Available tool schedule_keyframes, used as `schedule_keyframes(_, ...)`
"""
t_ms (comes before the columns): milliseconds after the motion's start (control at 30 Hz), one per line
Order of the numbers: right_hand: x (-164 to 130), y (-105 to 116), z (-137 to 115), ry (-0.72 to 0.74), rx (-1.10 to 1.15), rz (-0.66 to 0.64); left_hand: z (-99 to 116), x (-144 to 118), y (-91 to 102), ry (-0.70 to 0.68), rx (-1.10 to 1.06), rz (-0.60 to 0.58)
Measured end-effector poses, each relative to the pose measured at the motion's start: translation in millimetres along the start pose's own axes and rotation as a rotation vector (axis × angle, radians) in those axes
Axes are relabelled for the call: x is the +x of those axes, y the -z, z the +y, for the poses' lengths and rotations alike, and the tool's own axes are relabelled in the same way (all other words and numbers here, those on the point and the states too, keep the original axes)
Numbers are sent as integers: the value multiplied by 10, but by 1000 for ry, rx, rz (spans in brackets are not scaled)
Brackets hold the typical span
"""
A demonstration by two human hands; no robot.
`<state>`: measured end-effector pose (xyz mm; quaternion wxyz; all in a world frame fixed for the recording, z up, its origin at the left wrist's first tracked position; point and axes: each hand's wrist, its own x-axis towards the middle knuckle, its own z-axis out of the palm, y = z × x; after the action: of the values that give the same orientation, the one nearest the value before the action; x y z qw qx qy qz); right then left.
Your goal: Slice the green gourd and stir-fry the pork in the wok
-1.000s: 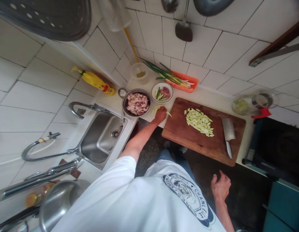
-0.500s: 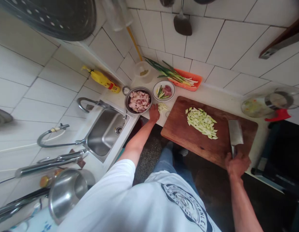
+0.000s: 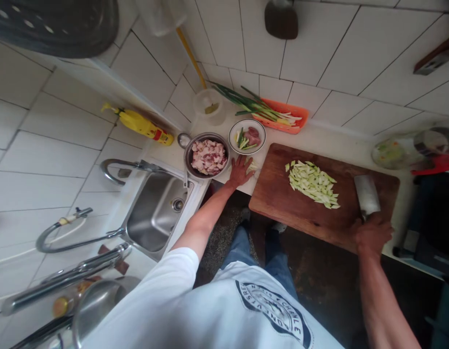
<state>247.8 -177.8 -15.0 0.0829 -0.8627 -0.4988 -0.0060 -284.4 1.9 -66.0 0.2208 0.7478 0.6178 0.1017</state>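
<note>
A: Where's the right hand (image 3: 372,235)?
B: At the near right corner of the chopping board (image 3: 271,184), fingers wrapped around the handle of the cleaver (image 3: 367,195). The handle is mostly hidden under the hand; the broad blade lies on the right part of the board, pointing away from the person.
A: And the left hand (image 3: 240,172)?
B: Just left of the board, back upward, fingers spread wide over the desk (image 3: 335,138). A few pale slices (image 3: 252,166) lie beside its fingertips, between it and the board. I can't tell whether the palm presses on the surface.
A: What's on the board besides the cleaver?
B: A loose heap of sliced green pieces (image 3: 313,185), around the middle, apart from the blade.
A: What stands around it?
B: Left of the board, past the left hand, a metal bowl (image 3: 187,157) full of raw meat (image 3: 209,157). Off the board's far left corner, a plate (image 3: 263,140) with a piece of meat (image 3: 253,135) and some cut stalks (image 3: 242,140). Beyond the board's far edge, an orange basket (image 3: 304,118) with spring onions (image 3: 251,104) sticking out leftward. Well left of the board is the sink (image 3: 151,208).
</note>
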Motion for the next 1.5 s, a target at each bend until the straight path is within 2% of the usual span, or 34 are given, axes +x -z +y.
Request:
schedule_keyframes(67,-228,94,-506,33,55,-10,-86,-10,26,-40,-11,-23)
schedule_keyframes(100,-382,113,-835,102,132,-78,-134,-38,40,-57,-11,-29)
schedule_keyframes(167,-728,74,-1606,255,355,-286,-240,-123,64,-76,-8,-33)
schedule_keyframes(233,-1035,-63,-2424,348,552,-557,-353,-212,74,-75,-10,-43)
schedule_keyframes(300,-1217,-247,-3169,377,592,-698,-451,-271,69,-62,-18,-63)
schedule_keyframes(400,-1229,-467,-4010,359,379,-667,-510,-298,58,-19,-18,-67)
schedule_keyframes(500,-1109,-532,-4520,291,188,-631,-440,-332,72,40,-3,-37)
schedule_keyframes(567,-1048,-513,-4691,288,142,-644,-358,-403,94,108,12,-15)
schedule_keyframes(633,-997,-478,-4726,338,131,-639,-288,-517,113,194,30,12)
schedule_keyframes(767,-751,-431,-4535,569,9,-501,-233,-734,121,287,70,40)
schedule_keyframes(900,-362,-459,-4447,781,-229,-571,-220,-663,86,340,32,-1)
schedule_keyframes(967,-259,-486,-4501,798,-251,-611,-204,-528,54,355,-40,-14)
schedule_keyframes(1067,-276,-519,-4588,807,-179,-669,-188,-370,-5,392,-172,9)
schedule_keyframes(1200,-357,-542,-4572,841,-76,-679,-212,-451,-50,368,-294,77)
schedule_keyframes(1333,-257,-571,-4535,895,-72,-669,-196,-603,-44,396,-254,76)
schedule_keyframes(1400,-195,-602,-4572,920,-86,-688,-161,-569,-44,424,-239,63)
schedule_keyframes(1500,-179,-661,-4658,950,-77,-726,-129,-438,-55,394,-273,45)
